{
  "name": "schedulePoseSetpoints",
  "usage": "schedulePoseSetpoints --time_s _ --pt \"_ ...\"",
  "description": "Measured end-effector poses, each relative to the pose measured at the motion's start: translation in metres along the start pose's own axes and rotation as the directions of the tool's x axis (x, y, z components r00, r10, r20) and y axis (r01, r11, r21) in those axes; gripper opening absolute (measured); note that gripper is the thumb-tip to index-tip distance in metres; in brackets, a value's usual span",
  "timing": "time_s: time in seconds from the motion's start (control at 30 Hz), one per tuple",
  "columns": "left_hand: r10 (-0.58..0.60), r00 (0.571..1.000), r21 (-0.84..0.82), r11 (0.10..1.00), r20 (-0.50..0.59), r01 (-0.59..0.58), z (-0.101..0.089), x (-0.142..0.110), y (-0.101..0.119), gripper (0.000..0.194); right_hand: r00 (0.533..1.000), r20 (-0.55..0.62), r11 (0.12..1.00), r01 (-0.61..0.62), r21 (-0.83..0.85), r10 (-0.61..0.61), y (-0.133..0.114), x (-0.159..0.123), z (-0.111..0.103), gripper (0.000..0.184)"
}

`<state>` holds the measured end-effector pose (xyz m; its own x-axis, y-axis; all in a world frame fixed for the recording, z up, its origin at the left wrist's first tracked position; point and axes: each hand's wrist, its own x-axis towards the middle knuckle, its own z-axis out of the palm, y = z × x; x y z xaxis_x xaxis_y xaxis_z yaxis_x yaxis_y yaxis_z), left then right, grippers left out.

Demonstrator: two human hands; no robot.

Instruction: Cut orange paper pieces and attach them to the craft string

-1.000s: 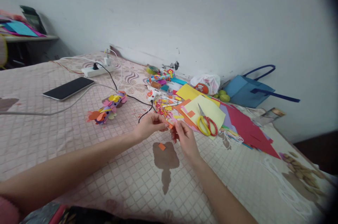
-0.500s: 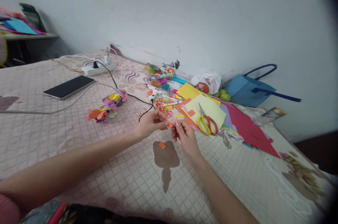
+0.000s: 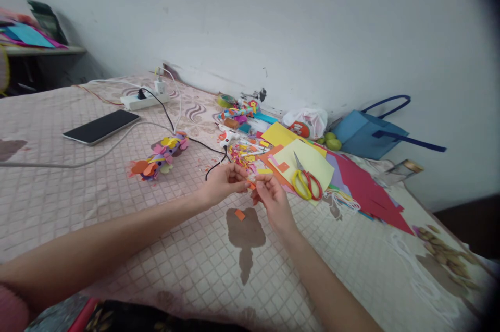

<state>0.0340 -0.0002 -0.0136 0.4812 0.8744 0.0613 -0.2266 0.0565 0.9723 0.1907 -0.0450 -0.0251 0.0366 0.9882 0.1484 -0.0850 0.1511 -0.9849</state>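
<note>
Between the fingertips of my left hand (image 3: 225, 185) and my right hand (image 3: 272, 201) is a small orange paper piece (image 3: 252, 185). Both hands pinch it just above the table, and the fingers cover most of it. Below them, another orange paper piece (image 3: 239, 214) lies flat on a brown patch of the tablecloth (image 3: 187, 254). Right of my hands, scissors (image 3: 304, 181) with yellow and red handles rest on a pale yellow sheet (image 3: 320, 162). To the left lies a paper-flower-covered stick (image 3: 162, 156) in purple, orange, yellow and pink.
A white glue gun (image 3: 227, 138) lies among paper scraps behind my hands. Its black cord runs to a power strip (image 3: 144, 100). A tablet (image 3: 101, 126) sits at left. Red sheets (image 3: 363, 191), white string (image 3: 346, 200) and a blue bag (image 3: 367, 134) are at right.
My right fingers have shifted slightly on the orange paper piece, with the index finger now reaching over it. My left hand and the things on the table stay put.
</note>
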Motion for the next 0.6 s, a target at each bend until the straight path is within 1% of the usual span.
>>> schedulePoseSetpoints --time_s 0.13,0.23,0.37,0.43,0.5,0.6 --pt "0.042 0.999 0.035 0.999 0.011 -0.042 0.0 0.0 -0.0029 0.034 1.0 0.005 1.0 0.023 -0.013 -0.023 -0.0001 0.0 0.0013 0.019" --pt "0.04 0.999 0.047 0.998 0.022 -0.041 0.0003 0.0 -0.0031 0.035 0.999 -0.007 0.999 0.047 -0.026 -0.047 0.0002 0.0006 0.0013 0.016" --pt "0.004 0.994 0.08 0.997 0.11 -0.012 0.0003 -0.0004 -0.0029 0.032 0.998 -0.005 0.997 0.06 -0.05 -0.06 -0.0012 0.0001 0.0015 0.016" --pt "-0.012 0.991 0.099 0.995 0.134 -0.001 0.0002 -0.0006 -0.0026 0.032 0.998 -0.007 0.996 0.058 -0.061 -0.058 -0.0026 -0.0008 0.002 0.015" --pt "-0.036 0.993 0.104 0.994 0.117 0.024 0.0001 -0.0006 -0.0019 0.032 0.999 -0.008 0.997 0.049 -0.066 -0.049 -0.0041 -0.0018 0.0027 0.015" --pt "-0.072 0.994 0.077 0.995 0.083 0.065 0.0002 -0.0006 -0.0008 0.033 0.999 0.025 0.997 0.032 -0.064 -0.03 -0.0055 -0.003 0.0038 0.017"
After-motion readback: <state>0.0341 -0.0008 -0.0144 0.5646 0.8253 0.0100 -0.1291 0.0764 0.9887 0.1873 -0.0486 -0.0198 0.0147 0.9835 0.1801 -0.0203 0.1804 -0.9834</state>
